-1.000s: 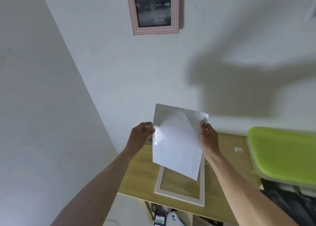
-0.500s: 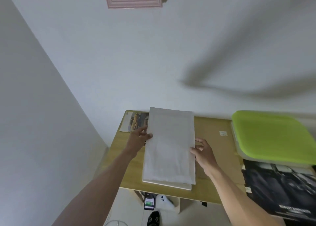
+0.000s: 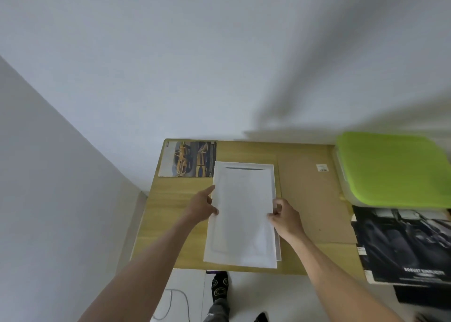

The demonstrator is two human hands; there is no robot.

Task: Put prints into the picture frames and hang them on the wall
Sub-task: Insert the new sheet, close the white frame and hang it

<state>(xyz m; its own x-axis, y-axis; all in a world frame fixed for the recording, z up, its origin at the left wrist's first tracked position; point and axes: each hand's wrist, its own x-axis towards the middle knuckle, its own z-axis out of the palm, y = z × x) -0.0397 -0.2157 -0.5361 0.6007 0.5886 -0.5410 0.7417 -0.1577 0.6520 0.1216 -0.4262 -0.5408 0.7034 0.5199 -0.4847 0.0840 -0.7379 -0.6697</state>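
From my head camera I see a rectangular white sheet of paper (image 3: 242, 214), matte and blank side up, lying flat over a white picture frame (image 3: 275, 175) on the pale wooden tabletop (image 3: 175, 204); only thin strips of the frame's smooth edge show along the sheet's top and right sides. My left hand (image 3: 201, 208) rests against the sheet's left edge, forefinger stretched straight along it and thumb touching the paper lower down, fingers not closed round anything. My right hand (image 3: 285, 215) has its fingers curled, pinching the sheet's right edge between thumb and fingertips. At the table's far left corner, just beside the frame's top, lies a glossy print of a yellow car (image 3: 188, 159), flat and rectangular. A brown cardboard panel (image 3: 310, 204) with a small white label covers the table's right part. Further right sits a lime-green plastic lid (image 3: 393, 168) with rounded corners, and below it a dark glossy poster (image 3: 400, 243) with pale lettering.
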